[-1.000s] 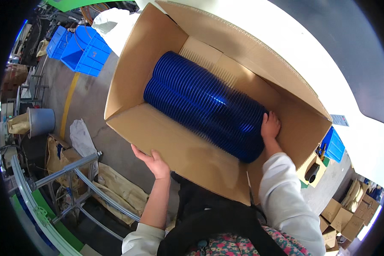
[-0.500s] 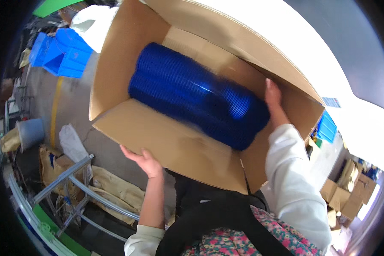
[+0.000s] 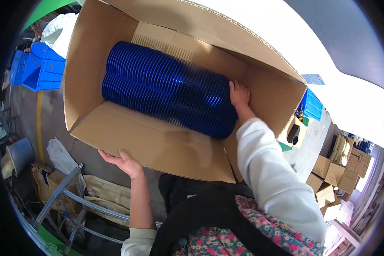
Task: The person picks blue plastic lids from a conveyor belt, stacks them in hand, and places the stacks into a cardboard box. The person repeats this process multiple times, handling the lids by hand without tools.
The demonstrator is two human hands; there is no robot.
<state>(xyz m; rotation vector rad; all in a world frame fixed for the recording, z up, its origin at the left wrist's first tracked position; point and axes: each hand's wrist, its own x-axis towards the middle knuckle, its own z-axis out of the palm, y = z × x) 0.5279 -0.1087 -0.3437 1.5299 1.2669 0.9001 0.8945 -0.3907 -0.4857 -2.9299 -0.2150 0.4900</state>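
A large cardboard box tilts toward me with its top open. Inside lie two blue spiral coils of tubing, side by side, with closely packed rings. At the box's near left edge, my left hand has its thumb and fingers on the rim of the near flap, gripping it; part of the fingers is behind the cardboard. My right hand reaches inside the box, against the right end of the coils. Its thumb touches the rings, and its fingers lie between the coils and the right wall.
A white surface borders the box on the right. Blue plastic bins stand at the far left, and a metal tube frame is at the lower left. Several cardboard boxes are stacked at the right.
The box and coils have shifted left in the picture, and the coils look sharper. My right hand has moved from beside the right wall onto the coils' end. My left hand keeps the flap.
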